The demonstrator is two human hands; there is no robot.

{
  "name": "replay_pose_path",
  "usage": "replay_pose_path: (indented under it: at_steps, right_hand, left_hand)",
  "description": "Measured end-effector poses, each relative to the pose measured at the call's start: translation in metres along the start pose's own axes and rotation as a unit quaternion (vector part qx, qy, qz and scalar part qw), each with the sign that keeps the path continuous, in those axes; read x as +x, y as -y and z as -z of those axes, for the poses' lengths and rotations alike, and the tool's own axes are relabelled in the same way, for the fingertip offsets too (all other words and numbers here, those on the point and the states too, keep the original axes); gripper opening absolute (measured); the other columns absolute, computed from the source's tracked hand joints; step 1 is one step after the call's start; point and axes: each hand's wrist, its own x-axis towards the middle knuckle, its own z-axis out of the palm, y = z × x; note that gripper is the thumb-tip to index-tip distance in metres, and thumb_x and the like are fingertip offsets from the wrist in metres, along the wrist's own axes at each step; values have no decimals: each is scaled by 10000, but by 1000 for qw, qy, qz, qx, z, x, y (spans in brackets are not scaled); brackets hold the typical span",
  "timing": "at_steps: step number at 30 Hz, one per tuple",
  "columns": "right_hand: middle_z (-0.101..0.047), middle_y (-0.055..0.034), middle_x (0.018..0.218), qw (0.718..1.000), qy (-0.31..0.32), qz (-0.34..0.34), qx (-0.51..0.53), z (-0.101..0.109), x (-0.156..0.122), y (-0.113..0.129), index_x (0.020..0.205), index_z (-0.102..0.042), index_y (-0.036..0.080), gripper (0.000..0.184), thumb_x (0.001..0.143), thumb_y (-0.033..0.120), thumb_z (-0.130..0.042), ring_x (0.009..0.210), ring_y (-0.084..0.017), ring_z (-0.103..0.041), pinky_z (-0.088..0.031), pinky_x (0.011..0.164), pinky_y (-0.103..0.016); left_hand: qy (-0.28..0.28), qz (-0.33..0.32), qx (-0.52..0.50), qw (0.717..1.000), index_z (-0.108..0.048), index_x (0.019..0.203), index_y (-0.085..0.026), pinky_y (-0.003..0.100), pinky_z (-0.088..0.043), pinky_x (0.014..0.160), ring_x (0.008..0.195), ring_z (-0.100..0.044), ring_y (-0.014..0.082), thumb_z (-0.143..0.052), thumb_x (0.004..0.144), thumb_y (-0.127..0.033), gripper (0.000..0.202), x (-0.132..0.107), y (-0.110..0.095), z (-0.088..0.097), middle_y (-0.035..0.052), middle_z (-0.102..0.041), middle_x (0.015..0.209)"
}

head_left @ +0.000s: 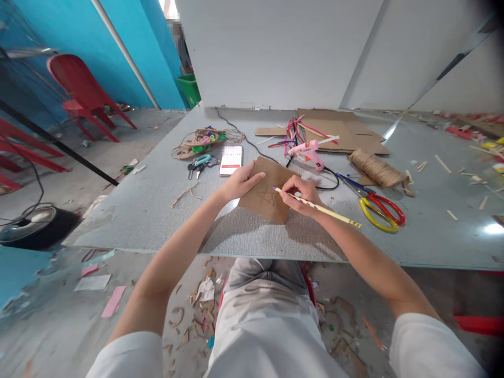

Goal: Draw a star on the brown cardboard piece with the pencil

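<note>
A small brown cardboard piece (263, 205) lies on the grey table (157, 210) in front of me, with a star outline drawn on it. My left hand (241, 181) rests flat on the cardboard's left edge, fingers stretched out, pinning it. My right hand (301, 193) is closed in a pinch on a yellow pencil (331, 212), whose tip touches the cardboard near the star.
Red and yellow scissors (380, 210), a twine roll (374, 168), a pink glue gun (309, 152) with black cord, a phone (230, 159), keys (200, 164) and larger cardboard sheets (342, 131) lie on the table. Red chairs (84, 94) stand left. Scraps litter the floor.
</note>
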Motion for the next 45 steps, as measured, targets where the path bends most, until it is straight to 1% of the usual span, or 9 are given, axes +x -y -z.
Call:
replay_pose_path:
  at_steps: [4,16,19,23,27,31,34,38,45]
  right_hand:
    - [-542,43,554,999,28,-10,22,0,0,1,628,-486,194,178,743,237,-615,505,-82,-492,-393,482,-211]
    - [-558,37,579,999,21,-36,25,1,1,3,646,-492,193,167,753,243,-610,528,-90,-500,-391,499,-218]
    - [-547,38,571,998,56,-37,21,3,1,3,622,-486,192,180,738,233,-617,527,-90,-491,-384,502,-222]
    - [-543,42,567,998,28,-48,21,3,1,3,641,-485,196,167,747,244,-604,519,-90,-481,-375,495,-220]
    - [-548,38,568,997,60,-43,13,3,1,5,619,-485,193,173,731,234,-611,529,-93,-491,-379,505,-223]
    - [-560,35,574,999,34,-32,21,3,1,6,633,-491,195,158,743,231,-599,523,-93,-492,-388,508,-224]
    - [-557,36,570,997,68,-27,13,4,1,6,611,-490,191,168,725,213,-611,522,-91,-491,-384,507,-223]
    - [-565,34,581,999,45,-21,18,4,0,5,622,-490,192,154,725,212,-602,523,-92,-495,-394,516,-224]
    - [-550,38,561,997,77,-11,14,7,1,5,607,-499,183,138,700,172,-601,517,-89,-487,-370,515,-219]
  left_hand:
    - [-2,-4,-4,1000,-449,836,-185,251,-408,557,667,-514,143,-437,882,-535,354,0,-1,0,24,-558,760]
    - [-2,-6,-6,1000,-464,856,-180,247,-419,556,664,-524,139,-444,888,-517,339,0,1,-1,24,-571,767]
    - [-3,-3,-4,1000,-458,843,-180,249,-417,554,653,-518,139,-443,888,-511,335,0,0,-1,24,-566,759]
    - [-4,-3,-3,1000,-454,834,-183,248,-420,566,671,-522,142,-447,884,-522,343,0,-3,0,24,-569,762]
    - [2,-6,-7,1000,-464,851,-181,246,-432,586,700,-537,145,-433,885,-534,356,0,-4,0,30,-586,791]
    - [2,-3,-6,1000,-465,867,-179,257,-440,588,700,-540,152,-435,885,-528,352,0,-3,0,37,-588,801]
    - [3,-2,-5,1000,-466,877,-179,259,-438,585,695,-539,153,-427,886,-526,350,0,-1,-1,35,-579,797]
    - [0,1,0,1000,-444,827,-186,260,-423,572,673,-528,152,-439,882,-519,337,0,-1,-1,26,-560,760]
    - [7,5,-2,1000,-458,858,-179,262,-431,587,695,-536,157,-429,883,-519,342,0,-2,0,33,-568,786]
